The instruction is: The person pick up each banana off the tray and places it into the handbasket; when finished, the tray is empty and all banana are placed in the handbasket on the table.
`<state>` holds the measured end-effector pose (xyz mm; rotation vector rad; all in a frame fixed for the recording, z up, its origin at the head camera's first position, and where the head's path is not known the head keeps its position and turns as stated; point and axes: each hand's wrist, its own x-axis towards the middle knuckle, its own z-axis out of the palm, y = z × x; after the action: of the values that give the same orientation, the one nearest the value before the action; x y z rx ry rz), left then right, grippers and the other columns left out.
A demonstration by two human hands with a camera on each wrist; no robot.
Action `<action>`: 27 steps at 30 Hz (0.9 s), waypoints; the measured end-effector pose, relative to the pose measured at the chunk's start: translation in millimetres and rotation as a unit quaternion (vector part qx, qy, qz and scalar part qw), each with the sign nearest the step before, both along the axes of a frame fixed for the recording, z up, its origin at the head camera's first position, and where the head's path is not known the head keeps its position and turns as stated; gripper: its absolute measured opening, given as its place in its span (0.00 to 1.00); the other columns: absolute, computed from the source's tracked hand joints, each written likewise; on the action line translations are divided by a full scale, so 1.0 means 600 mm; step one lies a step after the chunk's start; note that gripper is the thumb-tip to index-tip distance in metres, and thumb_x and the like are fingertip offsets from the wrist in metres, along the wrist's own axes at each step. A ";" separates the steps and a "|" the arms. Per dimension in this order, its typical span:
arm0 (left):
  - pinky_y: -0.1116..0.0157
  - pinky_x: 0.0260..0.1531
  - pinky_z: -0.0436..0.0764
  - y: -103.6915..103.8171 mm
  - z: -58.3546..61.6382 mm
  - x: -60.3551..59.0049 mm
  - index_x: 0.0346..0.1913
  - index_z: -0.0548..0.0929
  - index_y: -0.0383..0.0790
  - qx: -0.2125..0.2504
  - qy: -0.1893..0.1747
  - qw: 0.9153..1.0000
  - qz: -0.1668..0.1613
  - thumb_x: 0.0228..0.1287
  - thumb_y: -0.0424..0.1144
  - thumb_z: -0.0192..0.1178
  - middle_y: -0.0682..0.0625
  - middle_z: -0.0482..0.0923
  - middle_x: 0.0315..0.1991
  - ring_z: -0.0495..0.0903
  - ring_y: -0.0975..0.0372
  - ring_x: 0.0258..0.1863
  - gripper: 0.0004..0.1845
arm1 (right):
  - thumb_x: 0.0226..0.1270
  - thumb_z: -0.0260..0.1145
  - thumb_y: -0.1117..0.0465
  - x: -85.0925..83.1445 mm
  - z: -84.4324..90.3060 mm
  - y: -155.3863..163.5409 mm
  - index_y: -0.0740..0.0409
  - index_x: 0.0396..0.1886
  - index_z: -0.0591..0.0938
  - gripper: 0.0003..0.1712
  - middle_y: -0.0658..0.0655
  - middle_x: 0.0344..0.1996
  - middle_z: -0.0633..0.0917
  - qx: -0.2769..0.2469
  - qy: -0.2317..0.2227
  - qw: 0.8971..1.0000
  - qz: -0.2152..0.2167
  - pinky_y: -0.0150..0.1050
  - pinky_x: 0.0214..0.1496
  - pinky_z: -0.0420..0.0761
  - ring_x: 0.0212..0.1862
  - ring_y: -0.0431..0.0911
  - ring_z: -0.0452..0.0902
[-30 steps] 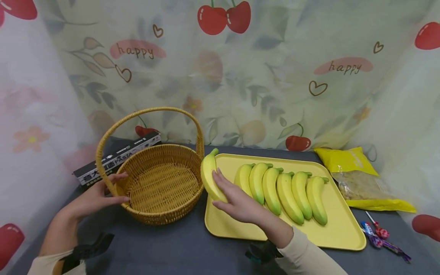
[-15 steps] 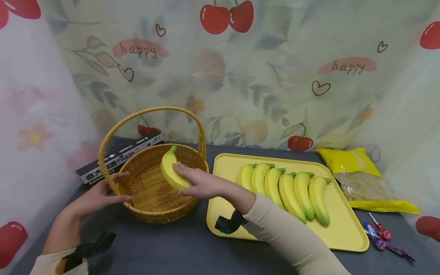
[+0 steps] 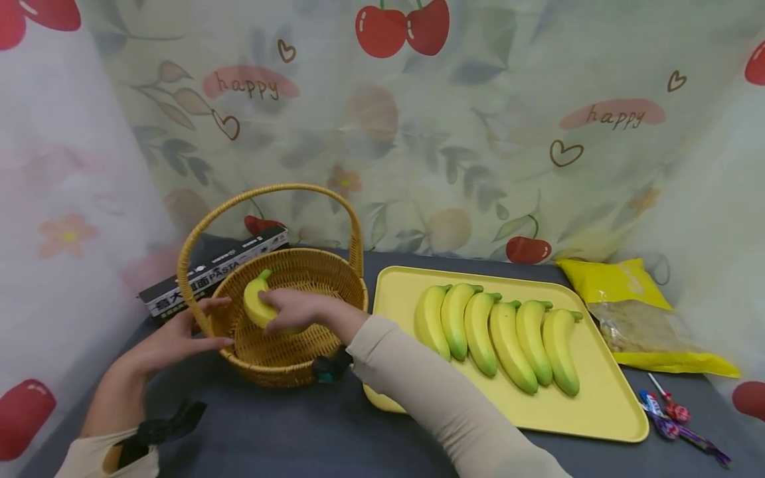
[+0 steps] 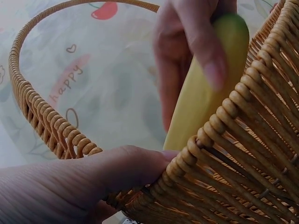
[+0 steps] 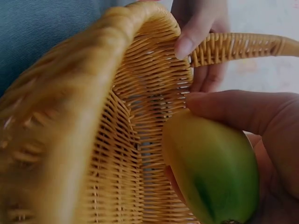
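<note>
My right hand (image 3: pixel 299 311) grips a yellow banana (image 3: pixel 255 302) with a green tip, within the rim of the wicker basket (image 3: pixel 281 372). In the right wrist view the thumb lies along one side of the banana (image 5: pixel 210 168) and fingers show on the other. With my left hand (image 3: pixel 179 335) I hold the basket's left rim at the foot of its arched handle, thumb over the near edge. The left wrist view shows that thumb on the woven rim (image 4: pixel 224 114). Several more bananas (image 3: pixel 505 345) lie in a row on a yellow tray (image 3: pixel 597 415) to the right.
Behind the basket leans a black pasta box (image 3: pixel 215 269). A yellow bag of dry food (image 3: pixel 639 325) lies beyond the tray's right side, with wrapped lollipops (image 3: pixel 681 425) in front of it. A printed curtain (image 3: pixel 418 146) hangs behind the dark table (image 3: pixel 287 431).
My right hand has carried the banana leftward from the tray's left edge over the basket rim and down into the basket. The left hand stays on the rim.
</note>
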<state>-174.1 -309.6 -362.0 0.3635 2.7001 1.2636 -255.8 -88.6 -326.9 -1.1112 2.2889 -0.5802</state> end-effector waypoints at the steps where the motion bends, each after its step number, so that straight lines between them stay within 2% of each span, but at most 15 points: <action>1: 0.63 0.46 0.73 0.001 0.000 -0.001 0.69 0.56 0.30 -0.002 0.001 1.000 -0.001 0.62 0.41 0.60 0.30 0.58 0.65 0.63 0.41 0.62 0.37 | 0.65 0.61 0.59 -0.001 -0.002 -0.005 0.61 0.73 0.52 0.41 0.55 0.54 0.73 0.008 0.005 1.000 0.002 0.27 0.44 0.63 0.39 0.40 0.66; 2: 0.62 0.46 0.73 0.002 0.000 -0.001 0.68 0.56 0.30 -0.003 0.001 1.000 -0.001 0.62 0.41 0.60 0.31 0.58 0.65 0.62 0.41 0.62 0.37 | 0.65 0.62 0.58 -0.001 -0.003 -0.011 0.61 0.72 0.53 0.41 0.54 0.57 0.72 0.014 0.009 1.000 0.004 0.27 0.45 0.63 0.41 0.40 0.66; 5: 0.63 0.46 0.73 0.002 0.001 -0.001 0.68 0.56 0.31 -0.006 -0.001 1.000 0.000 0.62 0.42 0.60 0.31 0.57 0.66 0.63 0.41 0.62 0.37 | 0.64 0.62 0.56 -0.003 -0.007 -0.026 0.60 0.72 0.56 0.40 0.54 0.59 0.72 0.022 0.005 1.000 0.005 0.27 0.45 0.64 0.45 0.40 0.66; 10: 0.66 0.44 0.74 0.002 0.000 -0.001 0.68 0.56 0.31 -0.005 -0.004 1.000 0.000 0.63 0.43 0.60 0.30 0.55 0.67 0.64 0.42 0.60 0.37 | 0.63 0.63 0.54 -0.006 -0.013 -0.044 0.59 0.66 0.66 0.33 0.52 0.49 0.75 0.043 -0.002 0.999 0.015 0.27 0.42 0.66 0.43 0.39 0.68; 12: 0.63 0.45 0.74 0.002 0.000 0.000 0.69 0.56 0.31 -0.005 -0.007 1.000 0.001 0.63 0.43 0.60 0.30 0.55 0.67 0.65 0.42 0.59 0.37 | 0.64 0.62 0.55 -0.005 -0.015 -0.048 0.58 0.65 0.66 0.31 0.51 0.47 0.74 0.048 -0.037 0.998 0.016 0.28 0.42 0.66 0.43 0.39 0.67; 13: 0.60 0.45 0.74 0.002 0.000 0.000 0.69 0.56 0.31 -0.006 -0.009 1.000 0.003 0.63 0.43 0.60 0.30 0.55 0.67 0.65 0.42 0.59 0.37 | 0.64 0.62 0.55 -0.004 -0.017 -0.049 0.58 0.65 0.66 0.31 0.50 0.49 0.73 0.051 -0.062 0.997 0.012 0.28 0.44 0.67 0.46 0.39 0.68; 15: 0.56 0.46 0.73 0.002 0.000 0.001 0.69 0.56 0.32 -0.006 -0.010 1.000 0.004 0.63 0.42 0.60 0.30 0.55 0.67 0.65 0.42 0.59 0.37 | 0.65 0.61 0.57 -0.002 -0.021 -0.050 0.59 0.62 0.67 0.28 0.52 0.48 0.73 0.053 -0.110 0.992 0.013 0.30 0.45 0.69 0.46 0.41 0.68; 17: 0.56 0.46 0.74 0.001 0.000 0.000 0.69 0.56 0.32 -0.005 -0.011 1.000 0.004 0.63 0.42 0.60 0.31 0.55 0.67 0.65 0.43 0.59 0.37 | 0.65 0.61 0.59 -0.001 -0.025 -0.049 0.58 0.59 0.69 0.23 0.50 0.47 0.72 0.067 -0.128 0.989 0.012 0.31 0.45 0.69 0.46 0.40 0.68; 20: 0.64 0.44 0.75 0.001 0.000 0.000 0.68 0.56 0.32 -0.005 -0.008 1.000 0.002 0.63 0.42 0.60 0.31 0.55 0.67 0.69 0.49 0.56 0.36 | 0.64 0.61 0.63 -0.001 -0.032 -0.046 0.56 0.46 0.71 0.12 0.53 0.37 0.71 0.080 -0.122 0.989 0.029 0.31 0.39 0.71 0.39 0.42 0.69; 24: 0.71 0.40 0.75 -0.001 -0.001 0.000 0.68 0.57 0.31 0.002 -0.006 1.000 -0.002 0.63 0.41 0.60 0.30 0.55 0.67 0.72 0.64 0.50 0.36 | 0.63 0.62 0.65 -0.001 -0.036 -0.045 0.56 0.42 0.70 0.11 0.52 0.35 0.71 0.082 -0.113 0.990 0.031 0.29 0.36 0.71 0.36 0.41 0.69; 27: 0.72 0.40 0.74 0.000 0.000 0.000 0.68 0.57 0.31 0.005 -0.005 1.000 -0.003 0.62 0.40 0.60 0.30 0.55 0.67 0.72 0.69 0.49 0.36 | 0.63 0.62 0.65 -0.001 -0.036 -0.044 0.56 0.41 0.70 0.10 0.51 0.33 0.71 0.078 -0.124 0.989 0.024 0.29 0.34 0.71 0.34 0.40 0.69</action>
<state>-174.0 -309.7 -362.3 0.3658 2.6821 1.2739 -256.5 -114.8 -348.3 -0.9598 2.0501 -0.4824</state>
